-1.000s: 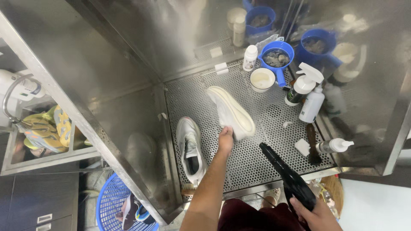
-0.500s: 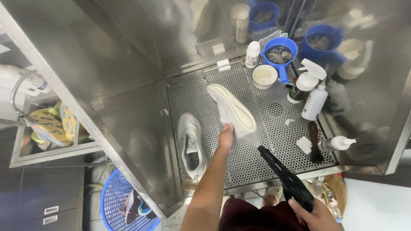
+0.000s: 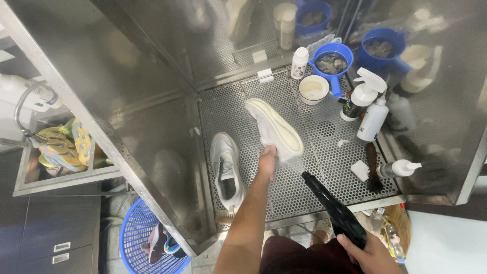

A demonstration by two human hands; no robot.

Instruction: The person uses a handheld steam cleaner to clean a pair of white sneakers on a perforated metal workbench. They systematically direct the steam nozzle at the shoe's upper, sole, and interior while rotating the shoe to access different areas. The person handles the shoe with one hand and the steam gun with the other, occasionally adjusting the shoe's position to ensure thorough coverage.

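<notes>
White fabric sneaker (image 3: 274,128), sole up at frame centre, is gripped by left hand (image 3: 267,158) fingers; right hand (image 3: 366,249), lower right, clasps black spray gun (image 3: 332,209) over perforated steel table (image 3: 329,172).

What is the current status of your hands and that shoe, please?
Left hand holds white shoe, sole up. Right hand grips black spray gun, nozzle toward it. Second shoe lies alongside, apart.

left hand (image 3: 267,158) holds white shoe (image 3: 274,128) sole-up | right hand (image 3: 373,252) grips black spray gun (image 3: 335,210)
</notes>
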